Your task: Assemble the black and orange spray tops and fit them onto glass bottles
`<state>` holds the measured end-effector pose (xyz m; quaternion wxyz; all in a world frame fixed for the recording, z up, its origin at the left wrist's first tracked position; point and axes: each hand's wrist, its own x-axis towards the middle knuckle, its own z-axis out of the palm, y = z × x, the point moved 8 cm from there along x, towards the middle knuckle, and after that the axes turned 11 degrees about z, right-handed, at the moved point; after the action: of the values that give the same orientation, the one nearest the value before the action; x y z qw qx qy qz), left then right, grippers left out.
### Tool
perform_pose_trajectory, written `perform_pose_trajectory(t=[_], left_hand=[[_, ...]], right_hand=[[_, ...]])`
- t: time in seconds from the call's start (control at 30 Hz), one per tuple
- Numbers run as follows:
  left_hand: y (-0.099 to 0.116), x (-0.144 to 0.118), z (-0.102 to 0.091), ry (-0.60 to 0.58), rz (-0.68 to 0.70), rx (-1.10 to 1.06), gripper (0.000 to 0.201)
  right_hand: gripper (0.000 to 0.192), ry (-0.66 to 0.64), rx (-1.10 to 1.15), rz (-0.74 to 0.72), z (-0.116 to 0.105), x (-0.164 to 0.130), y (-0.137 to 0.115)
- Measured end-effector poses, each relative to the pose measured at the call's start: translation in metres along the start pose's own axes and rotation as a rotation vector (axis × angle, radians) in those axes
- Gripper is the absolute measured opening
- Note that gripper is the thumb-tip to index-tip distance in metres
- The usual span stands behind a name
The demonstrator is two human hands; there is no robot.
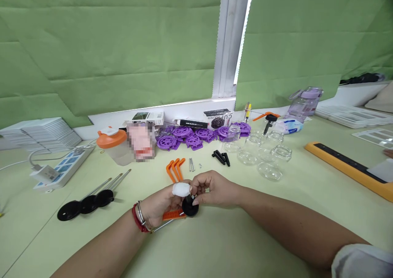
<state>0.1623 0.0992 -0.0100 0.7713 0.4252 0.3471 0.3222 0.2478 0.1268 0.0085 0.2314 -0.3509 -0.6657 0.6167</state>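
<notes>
Close to the table's front, my left hand [164,208] is closed around a black round piece [190,208] with a metal rod [167,225] and an orange handle [174,215]. A white wrap [181,189] covers a finger there. My right hand [211,190] pinches at the top of the black piece, by a small shiny metal bit [193,197]; what its fingertips hold is hidden. Just beyond lie orange bent handles [175,169], thin metal screws [192,164], tiny metal bits [200,165] and black handle-like pieces [221,158].
Black discs with rods [89,204] lie left, near a power strip [66,167] and an orange-lidded cup [115,145]. Purple pieces [184,134] line the back. Clear glass jars [270,169] and a yellow-black tool [346,167] are right. Someone's hand [388,152] shows at the right edge.
</notes>
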Motion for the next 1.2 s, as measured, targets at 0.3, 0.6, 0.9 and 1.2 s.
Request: perform_pose_trajectory(t=[0.3, 0.6, 0.9, 1.2], left_hand=[[-0.0002, -0.0015, 0.0001, -0.003, 0.002, 0.021, 0.028], [0.0002, -0.0015, -0.0016, 0.022, -0.003, 0.026, 0.029], [-0.0032, -0.0001, -0.0027, -0.004, -0.034, -0.009, 0.032], [-0.0003, -0.001, 0.0027, -0.01, -0.024, 0.012, 0.034]], right_hand=[[0.019, 0.003, -0.01, 0.012, 0.0014, -0.0019, -0.0046], [0.021, 0.015, -0.028, 0.011, 0.0, -0.0013, -0.0004], [0.023, 0.01, -0.003, 0.003, 0.0005, -0.0008, -0.0023], [0.021, 0.02, 0.002, 0.025, 0.0, -0.0011, 0.0005]])
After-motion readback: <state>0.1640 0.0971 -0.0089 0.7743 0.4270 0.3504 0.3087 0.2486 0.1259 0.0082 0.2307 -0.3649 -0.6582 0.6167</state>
